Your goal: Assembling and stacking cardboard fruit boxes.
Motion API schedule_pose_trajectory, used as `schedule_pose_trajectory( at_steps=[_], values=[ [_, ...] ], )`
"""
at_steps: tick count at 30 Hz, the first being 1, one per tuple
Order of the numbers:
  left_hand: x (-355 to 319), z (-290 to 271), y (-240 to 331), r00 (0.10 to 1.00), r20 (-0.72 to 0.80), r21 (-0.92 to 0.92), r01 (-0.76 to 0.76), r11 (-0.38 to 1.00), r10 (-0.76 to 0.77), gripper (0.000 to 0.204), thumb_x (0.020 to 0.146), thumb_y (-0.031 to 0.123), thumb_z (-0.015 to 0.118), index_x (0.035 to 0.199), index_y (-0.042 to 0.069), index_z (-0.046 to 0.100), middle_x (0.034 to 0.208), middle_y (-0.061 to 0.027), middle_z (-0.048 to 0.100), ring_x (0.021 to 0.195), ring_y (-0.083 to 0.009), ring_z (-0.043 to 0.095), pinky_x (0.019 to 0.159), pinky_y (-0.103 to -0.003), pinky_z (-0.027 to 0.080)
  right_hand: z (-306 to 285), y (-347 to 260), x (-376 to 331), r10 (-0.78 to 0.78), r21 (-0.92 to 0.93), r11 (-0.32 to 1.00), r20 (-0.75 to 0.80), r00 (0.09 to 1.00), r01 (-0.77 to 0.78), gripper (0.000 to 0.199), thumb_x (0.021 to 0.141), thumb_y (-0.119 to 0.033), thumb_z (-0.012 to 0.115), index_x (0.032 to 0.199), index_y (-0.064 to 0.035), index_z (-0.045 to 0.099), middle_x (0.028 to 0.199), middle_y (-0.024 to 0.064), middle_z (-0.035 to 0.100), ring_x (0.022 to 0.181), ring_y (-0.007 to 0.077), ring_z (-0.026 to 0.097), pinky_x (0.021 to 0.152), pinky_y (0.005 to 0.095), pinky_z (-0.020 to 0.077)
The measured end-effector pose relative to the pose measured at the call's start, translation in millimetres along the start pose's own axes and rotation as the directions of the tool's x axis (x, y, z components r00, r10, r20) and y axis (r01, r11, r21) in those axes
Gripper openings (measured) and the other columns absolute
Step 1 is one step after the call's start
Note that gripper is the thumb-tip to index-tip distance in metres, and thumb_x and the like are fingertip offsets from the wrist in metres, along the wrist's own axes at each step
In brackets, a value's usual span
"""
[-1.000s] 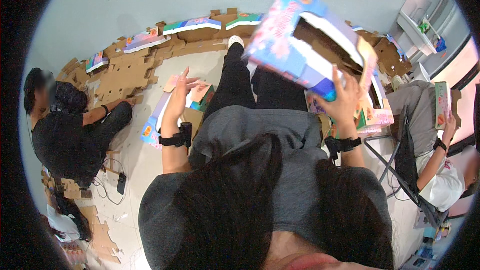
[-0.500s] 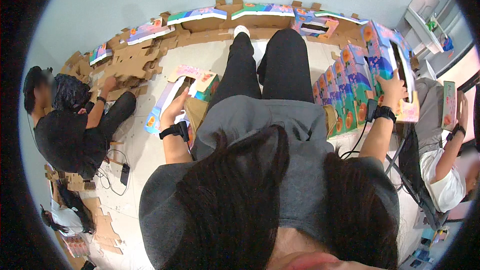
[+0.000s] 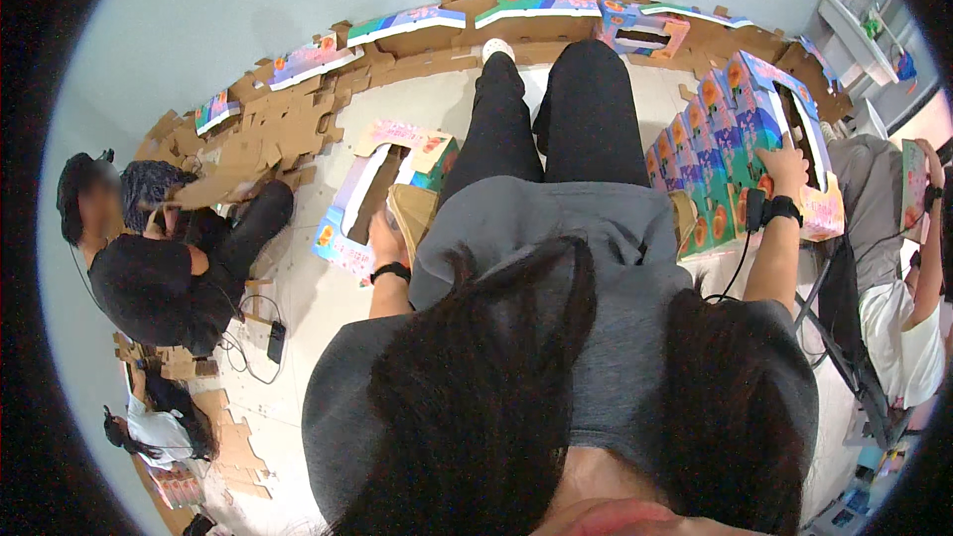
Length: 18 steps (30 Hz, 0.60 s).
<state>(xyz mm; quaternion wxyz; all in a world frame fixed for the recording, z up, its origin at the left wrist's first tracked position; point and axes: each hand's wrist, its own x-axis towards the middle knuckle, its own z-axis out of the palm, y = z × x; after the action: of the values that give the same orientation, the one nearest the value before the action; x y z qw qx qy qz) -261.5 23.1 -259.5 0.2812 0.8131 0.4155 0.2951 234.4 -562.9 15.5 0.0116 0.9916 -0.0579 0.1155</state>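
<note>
On the floor left of my legs sits a printed carton (image 3: pixel 349 201) with a pink, blue and green pattern and a long window opening. My left hand (image 3: pixel 387 238) is closed on its edge by the window, the fingertips partly hidden. On the right, a similar carton (image 3: pixel 762 104) stands at the near end of a row of matching cartons (image 3: pixel 695 154). My right hand (image 3: pixel 784 174) grips it at the rim of its opening, thumb on the side and a finger stretched along the edge. A brown cardboard flap (image 3: pixel 412 208) shows beside my left thigh.
Flat brown cardboard (image 3: pixel 273 144) and more printed cartons (image 3: pixel 536 8) line the wall. A co-worker (image 3: pixel 159 268) sits at the left handling cardboard, another (image 3: pixel 159 432) sits behind. At the right a person (image 3: pixel 903 328) holds a carton. A cable (image 3: pixel 740 268) hangs by my right wrist.
My right hand has lowered the right carton against the row. My left hand has shifted down along the left carton's opening. The co-worker at the left has raised a cardboard piece.
</note>
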Motion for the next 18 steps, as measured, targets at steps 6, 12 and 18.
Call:
schedule_pose_trajectory(
  at_steps=[6,12,18],
  values=[
    [-17,6,13,0.955,0.208,0.438,0.101,0.893,-0.211,0.050,0.102,0.027,0.037,0.149,0.009,0.038,0.161,-0.0145,0.024,0.151,-0.0288,0.017,0.120,-0.052,0.015,-5,-3,-8,0.016,0.028,0.999,-0.015,1.000,-0.015,0.085,0.070,-0.055,0.072,0.146,-0.0254,0.046,0.135,0.0156,0.056,0.127,0.0392,0.050,0.100,0.0536,0.0438],
    [-15,-7,21,0.885,0.171,0.574,0.268,0.774,-0.434,0.076,0.088,0.052,0.058,0.153,0.023,0.033,0.157,-0.0145,0.032,0.148,-0.0326,0.023,0.118,-0.062,0.007,-6,-5,-11,0.056,0.075,0.996,-0.055,0.997,-0.051,0.081,0.071,-0.059,0.072,0.140,-0.0199,0.053,0.135,0.0144,0.056,0.127,0.0368,0.051,0.105,0.0539,0.0391],
    [-16,-27,31,0.977,0.001,0.437,0.191,0.879,-0.213,0.089,0.061,0.045,0.084,0.139,0.019,0.049,0.128,-0.0134,0.056,0.127,-0.0331,0.046,0.114,-0.051,0.024,9,4,-3,-0.215,0.036,0.959,-0.559,0.801,0.282,0.052,0.079,-0.049,0.070,0.114,-0.0111,0.068,0.126,0.0095,0.062,0.122,0.0304,0.054,0.106,0.0482,0.0376]
  ],
)
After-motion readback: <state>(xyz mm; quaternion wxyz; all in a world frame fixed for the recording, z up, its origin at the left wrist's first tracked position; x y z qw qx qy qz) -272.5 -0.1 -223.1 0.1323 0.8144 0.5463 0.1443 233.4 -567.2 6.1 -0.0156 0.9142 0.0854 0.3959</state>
